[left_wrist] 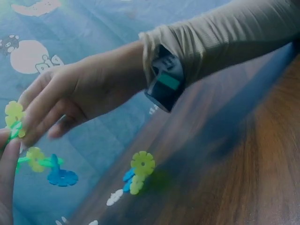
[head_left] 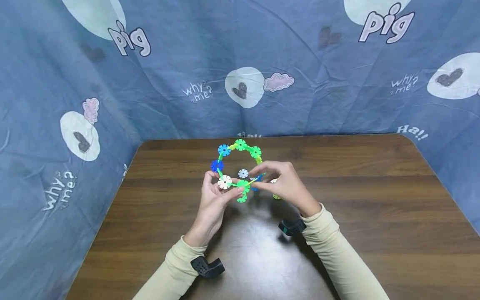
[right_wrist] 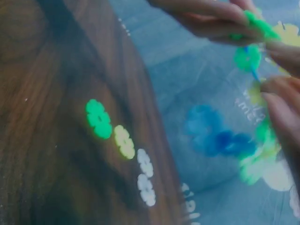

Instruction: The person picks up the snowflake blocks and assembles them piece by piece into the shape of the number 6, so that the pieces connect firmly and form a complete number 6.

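Both hands hold up a ring of notched plastic snowflake discs, with a dark blue disc (head_left: 217, 166), a light blue disc (head_left: 224, 150), a white disc (head_left: 225, 182) and several green ones. My left hand (head_left: 213, 200) grips its near side, thumb on a green disc (head_left: 243, 186). From the right, my right hand (head_left: 283, 181) pinches a yellow disc (head_left: 253, 181), seen edge-on against that green disc. In the left wrist view a yellow disc (left_wrist: 14, 111) stands at the right fingertips. Blurred blue discs (right_wrist: 205, 127) of the ring hang below the hands in the right wrist view.
Loose discs lie on the brown wooden table (head_left: 168, 225): a green disc (right_wrist: 99, 118), a yellow disc (right_wrist: 124, 141) and white discs (right_wrist: 146, 162) in the right wrist view. A printed blue cloth (head_left: 168, 96) hangs behind and left of the table.
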